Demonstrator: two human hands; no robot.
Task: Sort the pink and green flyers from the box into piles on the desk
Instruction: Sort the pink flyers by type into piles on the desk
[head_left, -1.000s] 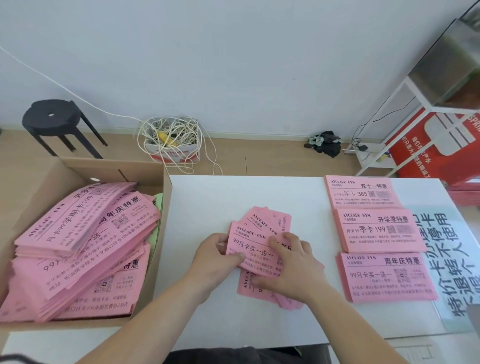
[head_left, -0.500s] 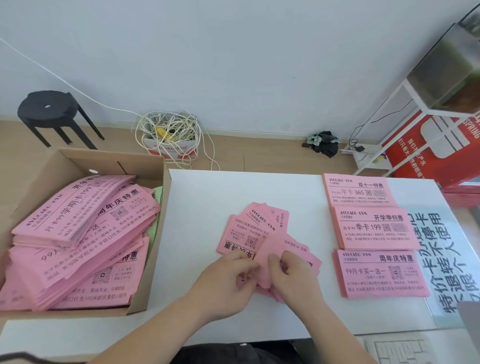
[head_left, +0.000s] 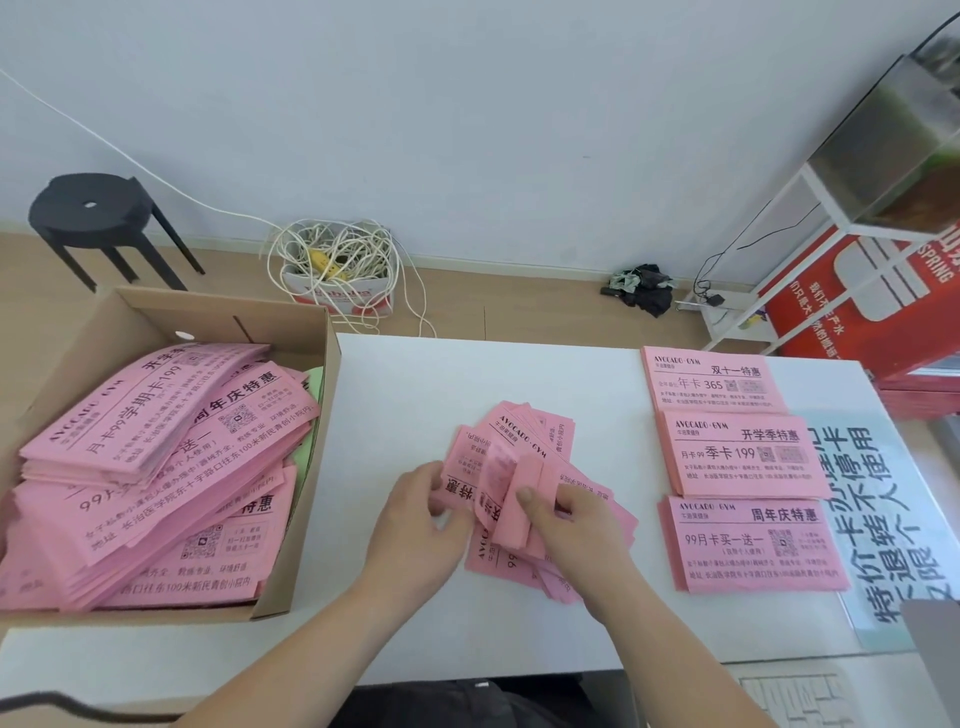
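Pink flyers (head_left: 540, 431) lie fanned in the middle of the bench (head_left: 405, 395), their print mostly covered by both hands and blurry where lifted. Left hand (head_left: 415, 519) grip pinches the bunch's edge. Right hand (head_left: 582, 525) grip is clamped on a curled sheet (head_left: 511, 527), thumb on top. Box (head_left: 130, 322) at 9 o'clock is heaped with pink, only a green flyer (head_left: 311, 384) sliver peeking out. Three neat piles (head_left: 748, 452) sit at 3 o'clock.

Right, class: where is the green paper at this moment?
Head view, left side: the green flyers peek out inside the cardboard box, between the pink stacks and its right wall.
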